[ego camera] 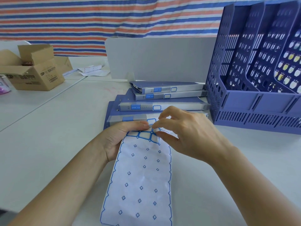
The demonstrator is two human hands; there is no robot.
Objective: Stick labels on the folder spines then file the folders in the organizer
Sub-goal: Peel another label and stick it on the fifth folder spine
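Observation:
A long label sheet hangs in front of me, mostly peeled bare, with a few blue-framed labels left at its top. My left hand grips the sheet's top left edge. My right hand pinches a label at the sheet's top right corner. Just behind my hands lie several blue folders in a staggered stack, spines facing me, each spine bearing a blue-framed label. The nearest folder is partly hidden by my fingers. A blue organizer with upright slots stands to the right of the stack.
A white table carries everything. An open cardboard box sits at the far left, with loose papers beside it. A grey divider panel stands behind the folders. A striped tarp hangs at the back.

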